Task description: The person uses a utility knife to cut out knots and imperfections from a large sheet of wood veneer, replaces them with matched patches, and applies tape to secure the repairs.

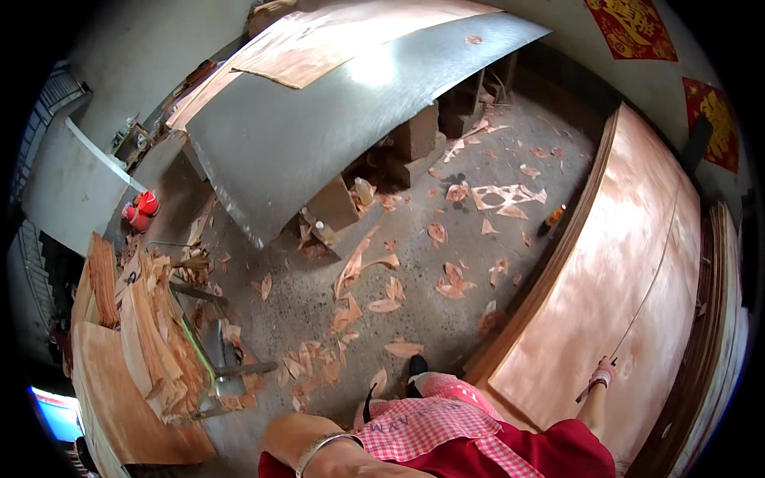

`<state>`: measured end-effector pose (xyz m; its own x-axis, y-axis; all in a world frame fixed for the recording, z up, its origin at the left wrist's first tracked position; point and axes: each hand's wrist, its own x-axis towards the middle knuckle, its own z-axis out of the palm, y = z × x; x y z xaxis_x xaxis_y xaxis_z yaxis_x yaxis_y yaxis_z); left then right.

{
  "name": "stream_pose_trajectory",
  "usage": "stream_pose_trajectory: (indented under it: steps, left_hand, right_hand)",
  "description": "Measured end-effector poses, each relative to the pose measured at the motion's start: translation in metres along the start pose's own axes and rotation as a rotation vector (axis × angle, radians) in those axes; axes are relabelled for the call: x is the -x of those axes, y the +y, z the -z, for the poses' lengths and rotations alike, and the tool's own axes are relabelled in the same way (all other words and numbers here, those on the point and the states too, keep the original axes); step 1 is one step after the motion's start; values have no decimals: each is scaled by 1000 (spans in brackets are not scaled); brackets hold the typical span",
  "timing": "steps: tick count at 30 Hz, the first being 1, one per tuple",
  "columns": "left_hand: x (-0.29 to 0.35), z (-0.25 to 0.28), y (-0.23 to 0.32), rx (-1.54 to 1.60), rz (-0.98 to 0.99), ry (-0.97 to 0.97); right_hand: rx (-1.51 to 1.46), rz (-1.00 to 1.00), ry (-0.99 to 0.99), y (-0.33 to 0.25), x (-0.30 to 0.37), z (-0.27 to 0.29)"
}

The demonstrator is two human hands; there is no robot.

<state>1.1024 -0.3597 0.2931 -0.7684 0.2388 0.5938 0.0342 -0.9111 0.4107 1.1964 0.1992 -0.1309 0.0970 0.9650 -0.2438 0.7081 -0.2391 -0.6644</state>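
1. Nearest in the head view, a left forearm (358, 459) with a pale metallic bracelet (319, 448) crosses before a red-and-white gingham apron (434, 426); the left hand's fingers are out of sight, so its grip cannot be told.
2. The right hand (603, 373), in a pinkish glove-like cover, is closed around a slim dark tool (583, 393) above the broad top sheet (590, 279) of the right-hand stack.
3. That sheet is smooth, pinkish tan, clouded with pale patches; a fine line (656, 273) runs up it from the hand, rod or cut, unclear which.
4. At left, rough wood strips (155, 334) lie splintered and uneven.
5. Leaf-shaped scraps (386, 305) litter the grey floor (414, 271); a dull grey tabletop (287, 143) carries thin pale sheets (295, 56).
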Motion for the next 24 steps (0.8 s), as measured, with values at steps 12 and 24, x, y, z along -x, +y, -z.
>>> stream_pose_trajectory:
  steps: [12, 24]
  left_hand:
    - [-133, 272, 40, -517, 848, -792]
    - [-241, 508, 129, -490, 1192, 35]
  right_hand:
    - [-354, 314, -297, -215, 229, -164]
    - [-392, 291, -739, -406, 395, -271]
